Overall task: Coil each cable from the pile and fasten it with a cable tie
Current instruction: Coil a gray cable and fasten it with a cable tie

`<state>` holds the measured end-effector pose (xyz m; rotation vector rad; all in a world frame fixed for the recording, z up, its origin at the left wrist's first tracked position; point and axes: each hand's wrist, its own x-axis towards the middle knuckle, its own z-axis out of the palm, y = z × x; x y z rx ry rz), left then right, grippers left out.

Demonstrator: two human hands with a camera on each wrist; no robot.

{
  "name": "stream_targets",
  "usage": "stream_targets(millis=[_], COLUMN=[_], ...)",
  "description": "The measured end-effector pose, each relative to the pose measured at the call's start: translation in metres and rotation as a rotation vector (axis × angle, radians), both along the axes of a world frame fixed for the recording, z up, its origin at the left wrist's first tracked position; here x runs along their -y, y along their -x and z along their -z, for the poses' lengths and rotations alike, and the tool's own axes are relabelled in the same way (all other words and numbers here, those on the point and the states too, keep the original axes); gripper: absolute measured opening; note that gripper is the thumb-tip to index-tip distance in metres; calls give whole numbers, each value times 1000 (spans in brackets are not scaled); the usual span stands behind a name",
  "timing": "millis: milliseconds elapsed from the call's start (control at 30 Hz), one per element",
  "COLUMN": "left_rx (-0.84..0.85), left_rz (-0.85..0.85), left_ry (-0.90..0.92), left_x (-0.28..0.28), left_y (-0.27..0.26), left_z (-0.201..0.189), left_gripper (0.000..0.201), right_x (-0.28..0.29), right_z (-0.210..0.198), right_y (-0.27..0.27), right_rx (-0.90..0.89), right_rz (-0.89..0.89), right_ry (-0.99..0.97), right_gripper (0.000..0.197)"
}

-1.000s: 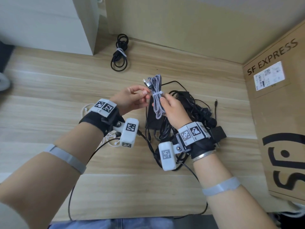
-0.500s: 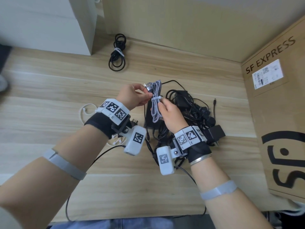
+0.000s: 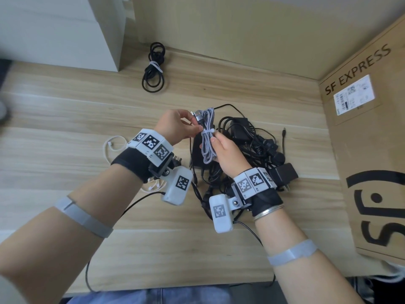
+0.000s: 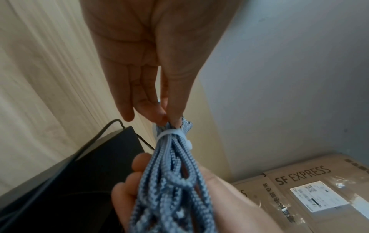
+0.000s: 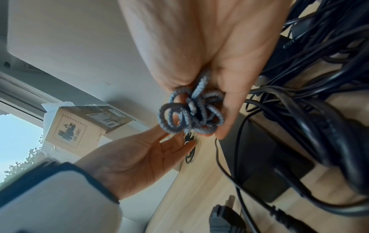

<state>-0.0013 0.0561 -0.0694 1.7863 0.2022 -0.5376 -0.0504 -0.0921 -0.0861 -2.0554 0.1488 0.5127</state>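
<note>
Setting: a person sat at a light wooden table [image 3: 65,119], seen from above, with both forearms reaching forward.
Braided cable: a grey braided cable [image 3: 207,137], folded into a long bundle, was held up above the middle of the table, between the two hands.
Cable tie: a white cable tie [image 3: 207,131] was wrapped around the bundle's middle.
Left hand: the left hand [image 3: 175,126] pinched the bundle just above the tie between thumb and fingertips, the other fingers fairly straight.
Right hand: the right hand [image 3: 228,152] had its fingers curled around the lower half of the bundle, with the looped ends sticking out past the fingertips.
Cable pile: a tangle of black cables and power adapters [image 3: 247,148] lay on the table directly under and to the right of the hands.
Finished coil: a black coiled cable [image 3: 153,69] with a white tie around it lay at the far side of the table, well apart from the pile.
White cable: a thin white cable [image 3: 109,148] lay loose on the table to the left, partly hidden by the left wrist.
Box: a cardboard box [image 3: 372,150] printed "SF EXPRESS" stood along the right edge of the table.
Far left: a white cabinet [image 3: 65,29] stood at the far left corner.
</note>
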Motion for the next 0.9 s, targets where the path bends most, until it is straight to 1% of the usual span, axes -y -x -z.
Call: stream_targets(millis=[100, 200, 267, 400, 500, 567, 600, 667, 733, 800, 900], left_rx=[-15, -83, -124, -239, -327, -386, -395, -354, -284, -249, -245], left_rz=[3, -26, -23, -29, 17, 45, 48, 45, 44, 43, 9], left_ry=[-25, -31, -52, 3, -27, 0, 14, 20, 15, 29, 77], left_x=[-1, -1, -2, -2, -5, -6, -6, -6, -4, -2, -4], left_y=[-1, -3, -4, -4, -4, -4, -3, -3, -1, 0, -1], left_z=[-1, 0, 1, 1, 2, 0, 0, 1, 1, 1, 2], left_gripper=[19, 24, 24, 19, 24, 24, 25, 26, 17, 6, 9], right_x=[1, 1, 1, 1, 1, 1, 1, 1, 1, 2, 1], right_z=[-2, -4, -5, -8, -11, -13, -13, -12, -12, -12, -12], right_y=[1, 1, 2, 3, 4, 5, 5, 5, 3, 1, 2], right_rx=[-12, -17, -5, 37, 38, 36, 33, 27, 22, 22, 38], right_rz=[-36, -85, -105, -86, -92, -98, -99, -93, -74, -61, -68], right_ry=[40, 112, 145, 117, 107, 113, 118, 118, 114, 111, 97], right_gripper=[37, 40, 39, 35, 35, 35, 36, 37, 38, 37, 36])
